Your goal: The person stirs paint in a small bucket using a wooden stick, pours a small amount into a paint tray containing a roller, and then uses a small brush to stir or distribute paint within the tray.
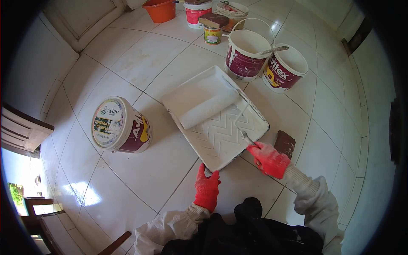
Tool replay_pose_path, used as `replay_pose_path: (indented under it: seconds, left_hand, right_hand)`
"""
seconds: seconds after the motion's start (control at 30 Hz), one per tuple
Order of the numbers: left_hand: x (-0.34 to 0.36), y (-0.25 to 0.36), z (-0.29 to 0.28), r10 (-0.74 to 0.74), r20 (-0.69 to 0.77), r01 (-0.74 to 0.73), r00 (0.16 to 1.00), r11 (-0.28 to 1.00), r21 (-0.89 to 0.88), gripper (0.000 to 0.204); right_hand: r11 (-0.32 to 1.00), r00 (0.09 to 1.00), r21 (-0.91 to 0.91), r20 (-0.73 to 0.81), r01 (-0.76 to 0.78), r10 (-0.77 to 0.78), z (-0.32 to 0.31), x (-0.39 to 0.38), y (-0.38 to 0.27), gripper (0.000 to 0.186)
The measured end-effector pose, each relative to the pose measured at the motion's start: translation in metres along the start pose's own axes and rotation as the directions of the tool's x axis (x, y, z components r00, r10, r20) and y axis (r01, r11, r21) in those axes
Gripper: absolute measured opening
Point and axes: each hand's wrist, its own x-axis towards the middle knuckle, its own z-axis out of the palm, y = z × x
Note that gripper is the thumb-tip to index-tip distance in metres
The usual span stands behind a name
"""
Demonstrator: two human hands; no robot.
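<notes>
A white paint tray (221,158) with a zigzag-ribbed floor lies on the tiles in front of me. Across its deeper half rests a white paint roller (208,111), wet-looking, its wire frame reaching back over the right rim. My right hand (270,160), in a red glove, is closed round the roller's handle just beyond that rim. At the tray's near corner, my left hand (207,187), also red-gloved, grips the edge with its fingers on either side of the corner. Part of that grip is hidden under the rim.
A lidded paint bucket (112,123) stands left of the tray. Beyond it are two open maroon buckets (245,63), one with a brush (274,50) across it. A brown block (284,143) lies by my right hand. Further back are an orange basin (160,12) and a small can (212,35).
</notes>
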Motion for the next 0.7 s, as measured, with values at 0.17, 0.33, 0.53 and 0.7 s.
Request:
replay_pose_path:
  seconds: [0.17,0.33,0.53,0.7]
  left_hand:
    - [-0.005,0.010,-0.004,-0.060,-0.011,0.060,0.998,0.997,0.054,0.067]
    - [0.005,-0.010,0.000,0.047,0.000,-0.047,0.999,0.998,0.043,0.070]
    - [0.005,-0.003,0.002,0.069,0.021,-0.070,0.997,0.995,0.065,0.071]
    - [0.011,0.002,0.000,0.039,0.008,-0.039,0.999,0.998,0.051,0.072]
  right_hand:
    - [0.996,0.997,-0.046,-0.018,-0.076,0.075,-0.015,-0.049,0.026,0.035]
    - [0.994,0.995,-0.054,-0.013,-0.097,0.096,-0.025,-0.085,0.063,0.031]
    - [0.984,0.994,-0.144,0.031,-0.102,0.107,-0.030,-0.079,0.078,0.034]
    - [0.968,0.980,-0.155,-0.041,-0.198,0.194,-0.021,-0.041,0.044,0.033]
